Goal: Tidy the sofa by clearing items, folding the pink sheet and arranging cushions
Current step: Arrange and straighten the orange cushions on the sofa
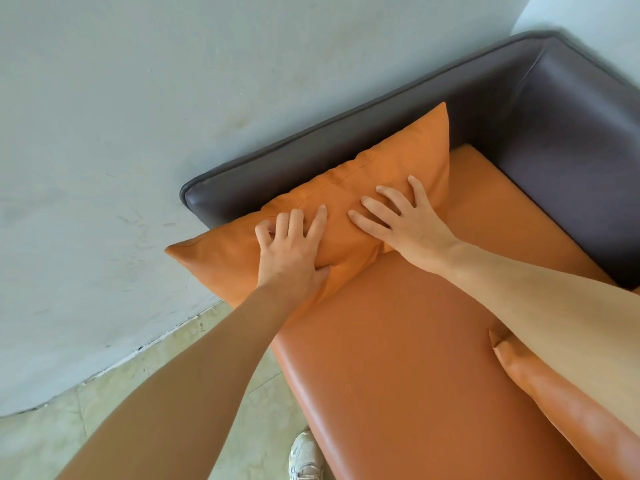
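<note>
An orange cushion leans against the dark grey arm at the end of the sofa, with one corner poking out past the sofa's front. My left hand rests on the cushion's left half, fingers spread and thumb at its lower edge. My right hand presses flat on its right half with fingers spread. The orange seat lies below both hands. A second orange cushion lies on the seat at the lower right, partly under my right forearm. No pink sheet is in view.
The dark grey backrest runs along the right. A pale wall stands close behind the sofa arm. Tiled floor shows at the lower left, and my white shoe stands beside the sofa's front edge.
</note>
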Tool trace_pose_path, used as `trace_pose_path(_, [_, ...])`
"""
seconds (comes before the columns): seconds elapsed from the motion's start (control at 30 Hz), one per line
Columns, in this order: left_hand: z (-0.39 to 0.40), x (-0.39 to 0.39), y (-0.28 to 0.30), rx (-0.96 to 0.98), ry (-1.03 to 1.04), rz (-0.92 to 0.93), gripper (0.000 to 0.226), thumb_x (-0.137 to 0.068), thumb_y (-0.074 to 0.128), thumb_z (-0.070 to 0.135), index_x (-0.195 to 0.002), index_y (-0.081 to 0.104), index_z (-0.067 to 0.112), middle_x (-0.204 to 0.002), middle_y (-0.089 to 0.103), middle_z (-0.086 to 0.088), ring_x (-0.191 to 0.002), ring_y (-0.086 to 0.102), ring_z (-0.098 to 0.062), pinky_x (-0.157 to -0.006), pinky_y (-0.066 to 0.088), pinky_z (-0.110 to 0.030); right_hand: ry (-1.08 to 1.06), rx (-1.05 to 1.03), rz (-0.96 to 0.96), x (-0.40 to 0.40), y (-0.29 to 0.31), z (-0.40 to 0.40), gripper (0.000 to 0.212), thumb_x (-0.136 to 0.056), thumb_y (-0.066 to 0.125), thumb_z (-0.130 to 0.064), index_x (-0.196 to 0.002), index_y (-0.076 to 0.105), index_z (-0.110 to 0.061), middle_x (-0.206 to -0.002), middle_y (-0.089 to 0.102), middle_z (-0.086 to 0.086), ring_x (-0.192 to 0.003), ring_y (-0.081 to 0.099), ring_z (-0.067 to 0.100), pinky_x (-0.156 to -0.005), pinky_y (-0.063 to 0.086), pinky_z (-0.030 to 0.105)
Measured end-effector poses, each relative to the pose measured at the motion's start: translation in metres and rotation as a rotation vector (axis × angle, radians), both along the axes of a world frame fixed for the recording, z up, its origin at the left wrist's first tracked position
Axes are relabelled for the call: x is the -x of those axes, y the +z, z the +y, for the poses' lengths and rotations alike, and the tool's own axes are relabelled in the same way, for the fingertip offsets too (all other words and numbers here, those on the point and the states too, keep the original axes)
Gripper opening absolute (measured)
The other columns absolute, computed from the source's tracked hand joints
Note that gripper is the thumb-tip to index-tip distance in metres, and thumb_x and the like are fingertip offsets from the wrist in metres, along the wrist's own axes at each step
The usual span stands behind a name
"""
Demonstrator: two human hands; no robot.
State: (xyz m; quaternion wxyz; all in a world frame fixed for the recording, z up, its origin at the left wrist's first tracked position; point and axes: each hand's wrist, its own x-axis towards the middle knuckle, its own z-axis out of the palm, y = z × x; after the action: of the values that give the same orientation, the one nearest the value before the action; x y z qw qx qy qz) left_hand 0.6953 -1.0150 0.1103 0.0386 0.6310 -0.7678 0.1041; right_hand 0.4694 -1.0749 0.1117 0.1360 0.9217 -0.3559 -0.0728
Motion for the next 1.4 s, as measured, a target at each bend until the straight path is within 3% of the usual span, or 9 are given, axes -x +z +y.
trace_pose_path(0.17, [-0.001, -0.007, 0.015, -0.165, 0.009, 0.108, 0.093, -0.070, 0.072, 0.058, -0.147, 0.033, 0.025, -0.122, 0.044, -0.008, -0.110, 0.039, -0.026, -0.095, 0.018, -0.040, 0.027, 0.001, -0.039, -0.001, 0.001, 0.000, 0.093, -0.072, 0.076, -0.006, -0.146, 0.023, -0.022, -0.141, 0.044, 0.016, -0.128, 0.040, 0.042, -0.098, 0.029, 0.074])
trace_pose_path(0.37, [-0.003, -0.009, 0.017, -0.191, -0.008, 0.150, 0.092, -0.071, 0.071, 0.058, -0.148, 0.031, 0.026, -0.124, 0.042, -0.008, -0.112, 0.037, -0.026, -0.096, 0.020, -0.040, 0.035, -0.013, -0.038, 0.001, 0.001, 0.000, 0.095, -0.071, 0.078, -0.004, -0.147, 0.024, -0.022, -0.141, 0.043, 0.015, -0.128, 0.040, 0.040, -0.098, 0.030, 0.073])
trace_pose_path(0.53, [-0.012, -0.005, 0.014, -0.282, 0.055, 0.026, 0.109, -0.072, 0.060, 0.072, -0.152, -0.002, 0.031, -0.147, 0.015, -0.006, -0.130, 0.021, -0.025, -0.107, 0.016, -0.046, -0.036, -0.052, 0.005, -0.004, -0.002, -0.007, 0.103, -0.078, 0.075, -0.013, -0.151, 0.003, -0.026, -0.150, 0.027, 0.012, -0.140, 0.023, 0.038, -0.102, 0.022, 0.074])
trace_pose_path(0.77, [-0.012, 0.002, 0.005, -0.243, 0.114, -0.137, 0.128, -0.061, 0.057, 0.084, -0.148, -0.016, 0.024, -0.150, 0.007, -0.010, -0.137, 0.015, -0.029, -0.110, 0.016, -0.048, -0.073, -0.151, 0.019, -0.004, 0.002, -0.008, 0.100, -0.088, 0.065, -0.028, -0.148, -0.015, -0.032, -0.157, 0.004, 0.009, -0.146, 0.000, 0.034, -0.105, 0.011, 0.075])
trace_pose_path(0.93, [0.005, -0.010, 0.005, -0.151, 0.036, -0.089, 0.120, -0.065, 0.057, 0.080, -0.152, -0.008, 0.028, -0.159, 0.007, -0.007, -0.144, 0.016, -0.027, -0.112, 0.013, -0.050, -0.093, -0.219, -0.029, -0.006, 0.017, -0.011, 0.094, -0.086, 0.061, -0.050, -0.151, -0.006, -0.034, -0.159, 0.001, 0.004, -0.146, -0.002, 0.030, -0.106, 0.013, 0.074])
trace_pose_path(1.1, [0.028, -0.036, -0.009, -0.065, -0.004, -0.117, 0.104, -0.073, 0.047, 0.078, -0.153, -0.001, 0.033, -0.162, 0.006, -0.003, -0.146, 0.016, -0.027, -0.113, 0.015, -0.060, -0.126, -0.232, -0.082, -0.020, 0.013, -0.009, 0.084, -0.087, 0.043, -0.065, -0.150, -0.006, -0.040, -0.160, -0.002, -0.001, -0.146, -0.002, 0.032, -0.103, 0.011, 0.078])
trace_pose_path(1.4, [0.018, -0.027, -0.002, -0.252, 0.077, -0.239, 0.098, -0.080, 0.025, 0.081, -0.143, -0.032, 0.034, -0.157, -0.026, -0.001, -0.147, -0.011, -0.027, -0.115, 0.004, -0.059, -0.243, -0.265, -0.029, -0.034, 0.011, -0.009, 0.082, -0.089, 0.041, -0.064, -0.146, -0.014, -0.045, -0.158, -0.014, -0.004, -0.145, -0.012, 0.030, -0.102, 0.010, 0.079])
